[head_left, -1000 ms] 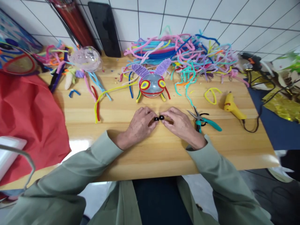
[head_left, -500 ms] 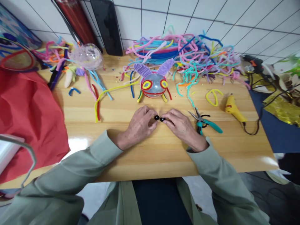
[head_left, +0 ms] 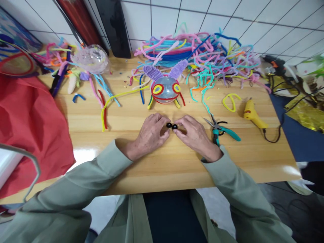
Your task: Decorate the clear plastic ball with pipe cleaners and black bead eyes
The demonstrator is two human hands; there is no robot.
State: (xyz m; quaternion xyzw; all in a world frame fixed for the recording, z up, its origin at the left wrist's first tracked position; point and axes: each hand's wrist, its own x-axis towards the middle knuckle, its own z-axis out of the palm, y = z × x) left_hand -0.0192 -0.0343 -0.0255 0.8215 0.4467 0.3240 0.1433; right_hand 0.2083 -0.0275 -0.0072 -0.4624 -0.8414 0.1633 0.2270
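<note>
1. Pinching a small, round, glossy black bead between thumb and fingers, the person's left hand is hovering low over the pale wooden table; whether it is resting there is hard to tell.

2. The right hand is gripping a matching shiny black ball at its fingertips; the two are sitting side by side, any contact between them unclear.

3. Beyond the hands, a clear, round-bodied figure is standing near the table's middle, untouched, already wearing fuzzy purple ears, yellow eye rings edged in red, a red mouth line and short yellow-and-green legs.

4. The figure is looking largely assembled, while both black pieces are remaining off it; their fitting, if they are meant for it, is apparently still pending.

5. To the right, teal-handled metal pliers and a yellow glue gun are lying unused, while a tangled heap of multicoloured fuzzy stems is spreading behind the figure.
</note>
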